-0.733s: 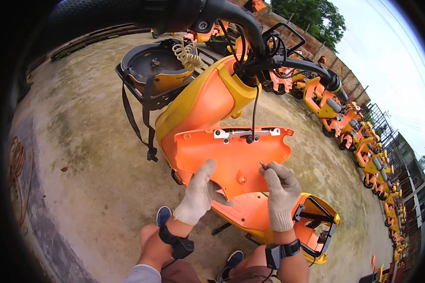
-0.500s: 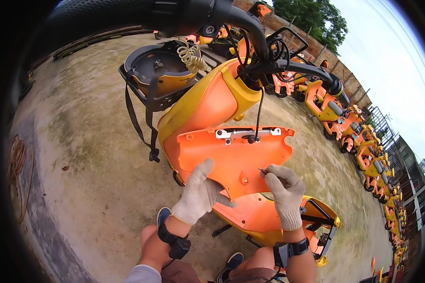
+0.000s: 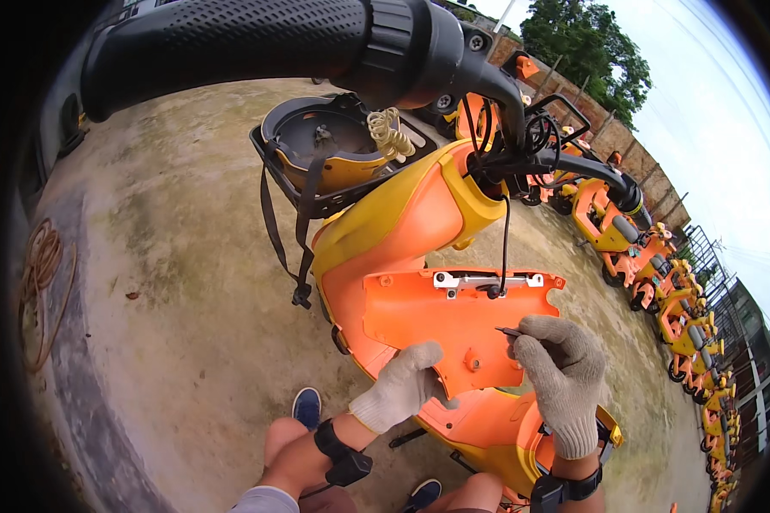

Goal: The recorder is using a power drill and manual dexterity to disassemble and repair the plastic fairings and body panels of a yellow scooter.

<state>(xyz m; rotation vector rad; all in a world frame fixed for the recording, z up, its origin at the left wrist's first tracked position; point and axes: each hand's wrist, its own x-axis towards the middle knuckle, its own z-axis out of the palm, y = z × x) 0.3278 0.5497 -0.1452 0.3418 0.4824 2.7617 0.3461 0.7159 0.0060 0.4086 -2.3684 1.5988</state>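
An orange plastic panel (image 3: 436, 312) with a metal bracket (image 3: 488, 281) along its upper edge lies tilted in front of a yellow and orange scooter body (image 3: 393, 214); a black cable runs down to the bracket. My gloved left hand (image 3: 402, 385) grips the panel's lower left edge, its thumb along the front. My gloved right hand (image 3: 556, 368) pinches a small dark pointed object (image 3: 506, 332), perhaps a tool bit, near the panel's right part. Below the panel shows the scooter's orange footboard (image 3: 479, 427).
Black handlebars (image 3: 231, 47) arch overhead, with loose cables at the stem. A front basket (image 3: 342, 198) holds a yellow helmet (image 3: 312, 137) with straps and a coiled cord. A row of scooters (image 3: 659, 282) lines the right side by a brick wall. A hose (image 3: 47, 274) lies on the concrete at left.
The view has shifted, so scooter and panel appear lower and further right. My right hand has moved with the small object, now held higher relative to my left hand.
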